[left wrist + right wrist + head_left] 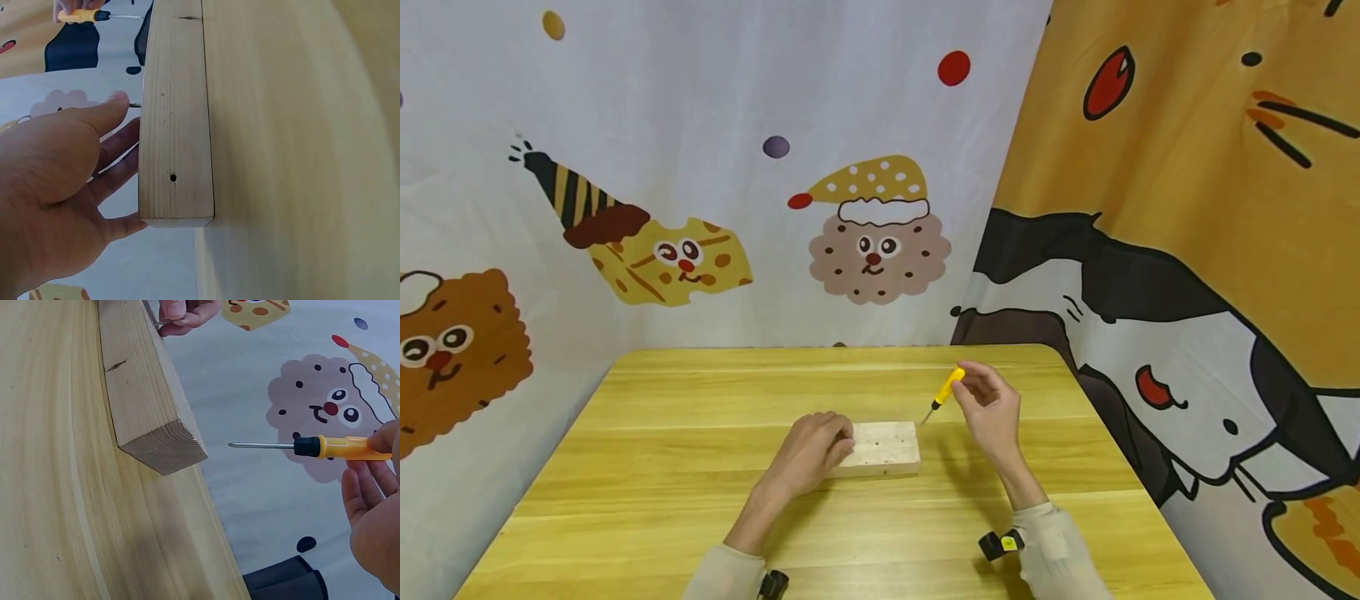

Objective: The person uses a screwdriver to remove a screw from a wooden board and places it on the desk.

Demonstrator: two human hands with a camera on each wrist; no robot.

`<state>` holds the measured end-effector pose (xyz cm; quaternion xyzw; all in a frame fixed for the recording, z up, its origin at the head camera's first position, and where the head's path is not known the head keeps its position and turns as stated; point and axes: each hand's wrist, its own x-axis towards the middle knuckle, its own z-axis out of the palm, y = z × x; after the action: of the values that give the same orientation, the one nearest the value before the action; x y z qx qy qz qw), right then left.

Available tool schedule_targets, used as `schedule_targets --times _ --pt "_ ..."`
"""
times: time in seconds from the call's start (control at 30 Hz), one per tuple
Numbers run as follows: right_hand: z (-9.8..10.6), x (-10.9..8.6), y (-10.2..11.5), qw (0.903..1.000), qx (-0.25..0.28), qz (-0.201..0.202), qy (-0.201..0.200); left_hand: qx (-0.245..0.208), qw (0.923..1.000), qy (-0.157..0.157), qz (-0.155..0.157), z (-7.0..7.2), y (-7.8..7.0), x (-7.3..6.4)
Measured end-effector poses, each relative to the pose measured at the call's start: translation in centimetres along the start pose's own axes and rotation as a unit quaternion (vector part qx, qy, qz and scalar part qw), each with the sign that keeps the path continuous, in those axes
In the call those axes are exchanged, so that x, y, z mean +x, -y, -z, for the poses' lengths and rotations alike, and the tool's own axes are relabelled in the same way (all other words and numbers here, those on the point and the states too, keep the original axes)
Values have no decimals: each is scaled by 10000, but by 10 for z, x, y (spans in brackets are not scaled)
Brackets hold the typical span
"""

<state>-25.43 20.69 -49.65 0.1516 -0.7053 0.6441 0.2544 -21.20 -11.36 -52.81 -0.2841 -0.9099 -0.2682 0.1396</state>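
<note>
A pale wooden block (889, 446) lies flat on the table, with small dark holes in its top. My left hand (808, 452) is over the block's left part, pinching a small screw (135, 105) between thumb and finger. The screw's threaded end points at the block's top face; whether it sits in a hole is hidden. To the right, my right hand (992, 408) holds a yellow-handled screwdriver (340, 447) by its handle. Its metal tip points down toward the block's right end in the head view, apart from the wood.
The wood-grain table (700, 533) extends around the block on all sides. Behind it hangs a cartoon-printed curtain (715, 100), close to the table's back edge. Small black devices, one of them a wrist camera (1000, 546), are at both wrists.
</note>
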Motion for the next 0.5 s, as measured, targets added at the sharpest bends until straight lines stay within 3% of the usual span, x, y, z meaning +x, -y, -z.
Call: schedule_targets --times 0.2,0.5 --pt "1 1 0 10000 -13 -86 -4 -270 9994 21 212 6 -2 0" --pt "8 4 0 9993 -85 -343 -92 -741 9930 -113 917 22 -1 -3"
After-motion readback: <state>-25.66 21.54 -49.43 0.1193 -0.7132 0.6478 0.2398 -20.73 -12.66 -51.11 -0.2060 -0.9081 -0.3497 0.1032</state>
